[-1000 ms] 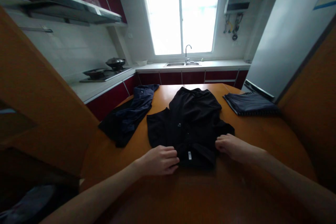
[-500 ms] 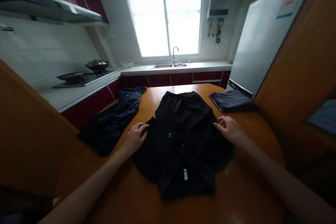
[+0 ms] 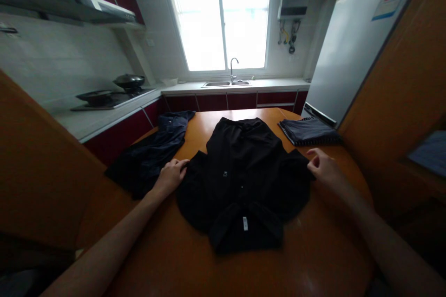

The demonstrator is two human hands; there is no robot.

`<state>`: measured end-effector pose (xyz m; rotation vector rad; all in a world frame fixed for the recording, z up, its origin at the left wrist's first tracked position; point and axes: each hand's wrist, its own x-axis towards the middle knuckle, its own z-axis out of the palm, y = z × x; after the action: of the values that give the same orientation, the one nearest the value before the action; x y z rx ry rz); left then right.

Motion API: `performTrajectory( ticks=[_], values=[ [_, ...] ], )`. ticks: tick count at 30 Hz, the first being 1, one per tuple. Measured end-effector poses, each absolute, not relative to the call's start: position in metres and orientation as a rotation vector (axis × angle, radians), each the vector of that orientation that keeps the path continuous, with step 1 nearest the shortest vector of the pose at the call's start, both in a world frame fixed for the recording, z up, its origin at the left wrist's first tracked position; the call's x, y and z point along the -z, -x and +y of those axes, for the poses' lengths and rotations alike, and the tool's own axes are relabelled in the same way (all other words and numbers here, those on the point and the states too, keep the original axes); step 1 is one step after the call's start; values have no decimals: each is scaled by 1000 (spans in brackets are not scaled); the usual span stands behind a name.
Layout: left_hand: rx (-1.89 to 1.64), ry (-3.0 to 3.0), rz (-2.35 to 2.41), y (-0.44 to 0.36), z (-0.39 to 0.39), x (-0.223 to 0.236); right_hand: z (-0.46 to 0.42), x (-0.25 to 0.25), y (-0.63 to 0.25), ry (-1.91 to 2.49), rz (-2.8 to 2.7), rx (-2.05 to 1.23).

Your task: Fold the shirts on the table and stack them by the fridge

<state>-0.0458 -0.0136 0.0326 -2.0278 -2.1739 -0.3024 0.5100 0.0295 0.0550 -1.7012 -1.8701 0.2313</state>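
Observation:
A black collared shirt (image 3: 245, 162) lies front up, with its collar (image 3: 249, 241) nearest me. A white label shows inside the neck and a small pale logo sits on the chest. Its short sleeves stick out to both sides. My left hand (image 3: 171, 176) is closed on the edge of the left-side sleeve (image 3: 193, 167). At the outer end of the right-side sleeve (image 3: 298, 169), my right hand (image 3: 324, 169) has its lower fingers curled at the cloth, its index finger raised. The fingertips' grip there is partly hidden.
The shirt lies on an orange-brown wooden table (image 3: 181, 264). Dark crumpled clothing (image 3: 149, 158) is at the left, partly over the edge. A folded dark grey cloth (image 3: 308, 131) lies at the back right. A fridge (image 3: 348, 51) stands beyond, with a sink (image 3: 226, 83) behind.
Both hands have moved outward, away from the shirt's body. The sleeves now reach further out to the sides, most plainly on the right. The view has shifted slightly.

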Motion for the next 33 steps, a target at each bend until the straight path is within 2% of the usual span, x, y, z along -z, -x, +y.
performTrajectory(
  ticks=[3,7,10,14,20,23,25,27,29,33],
  values=[
    [377,2086,-2161,54,-12,-28,45,-45,-557,1873,-1665,-102],
    [538,2136,-2173,62,-9,-24,55,-17,-596,2030,-1783,-135],
    [600,2151,-2222,62,-11,-25,49,-6,-597,2027,-1877,-49],
    [484,2137,-2242,57,-21,-35,33,-20,-570,1853,-1836,223],
    [186,2037,-2253,57,-47,-44,1,-47,-505,1326,-2108,-164],
    [226,1962,-2119,44,-66,-54,-20,-52,-481,1118,-2295,-324],
    [364,2148,-1957,24,-82,-65,-37,-59,-470,982,-2434,-429],
    [442,2608,-1738,-2,-102,-78,-56,-66,-463,875,-2566,-558],
    [316,3049,-1494,-28,-121,-86,-72,-72,-456,798,-2672,-668],
    [262,3183,-1152,-63,-143,-80,-92,-71,-443,745,-2780,-669]
  ],
)
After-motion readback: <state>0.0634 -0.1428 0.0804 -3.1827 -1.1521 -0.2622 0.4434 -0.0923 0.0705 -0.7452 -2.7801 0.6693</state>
